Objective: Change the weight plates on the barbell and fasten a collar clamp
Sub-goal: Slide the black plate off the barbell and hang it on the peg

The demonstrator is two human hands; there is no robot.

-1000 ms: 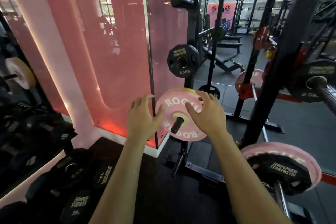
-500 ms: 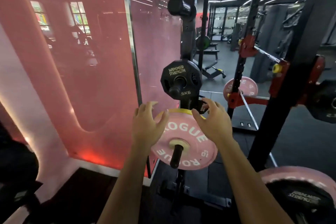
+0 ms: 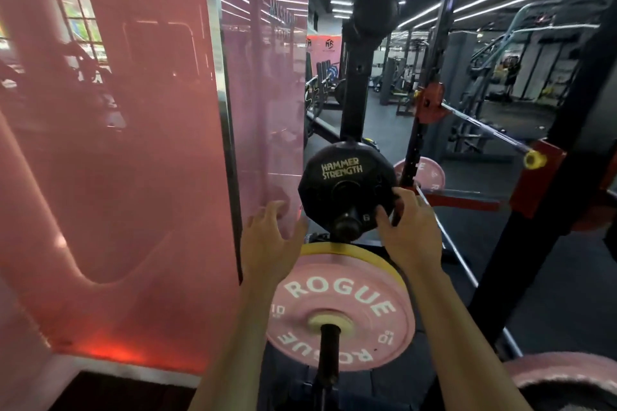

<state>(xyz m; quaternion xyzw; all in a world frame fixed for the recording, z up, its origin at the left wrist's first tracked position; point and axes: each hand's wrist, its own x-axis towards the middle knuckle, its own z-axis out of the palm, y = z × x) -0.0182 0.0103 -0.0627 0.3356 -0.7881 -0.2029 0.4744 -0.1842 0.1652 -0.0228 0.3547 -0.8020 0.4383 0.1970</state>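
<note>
A black Hammer Strength plate (image 3: 345, 173) hangs on an upper storage peg of the rack. My right hand (image 3: 409, 230) grips its right rim, thumb on the face and fingers over the edge. My left hand (image 3: 268, 240) hovers just left of the plate with fingers spread, holding nothing. Below, a pink Rogue plate (image 3: 340, 310) sits on a lower peg with a yellow plate (image 3: 337, 248) behind it. Part of another pink plate (image 3: 567, 377) shows at the bottom right corner.
A glossy pink wall panel (image 3: 117, 177) stands close on the left. Black rack uprights (image 3: 359, 70) rise behind the pegs and at the right. A bar (image 3: 484, 130) with a red bracket and a far pink plate (image 3: 425, 170) crosses the right side.
Both hands have left the pink Rogue plate and risen to the black plate above it. My right hand has taken hold of its rim. The view has tilted up.
</note>
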